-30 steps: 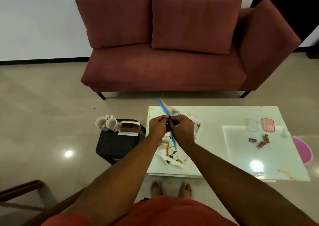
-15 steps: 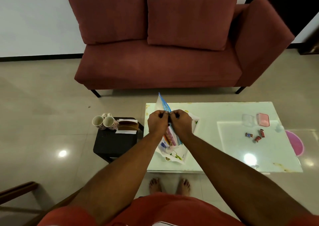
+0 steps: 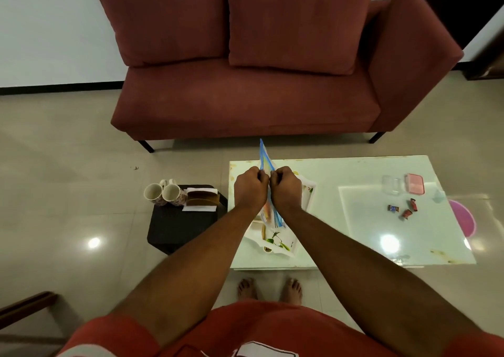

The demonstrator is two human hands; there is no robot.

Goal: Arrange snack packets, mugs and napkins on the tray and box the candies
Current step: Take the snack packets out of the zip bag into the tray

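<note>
My left hand and my right hand are closed side by side on the top edge of a clear zip bag with a blue strip, held upright above the white floral tray on the glass table. Orange and blue snack packets show through the bag between my wrists. Two patterned mugs and a wooden napkin holder with white napkins stand on the dark stool. Several candies lie beside a clear box and its pink lid.
A red sofa stands behind the table. A pink round object shows under the table's right end. My bare feet are at the table's near edge. A wooden chair arm is at the lower left.
My hands have drawn closer together on the bag's top edge, and the bag has opened slightly, showing the packets inside. The view has tilted down a little.
</note>
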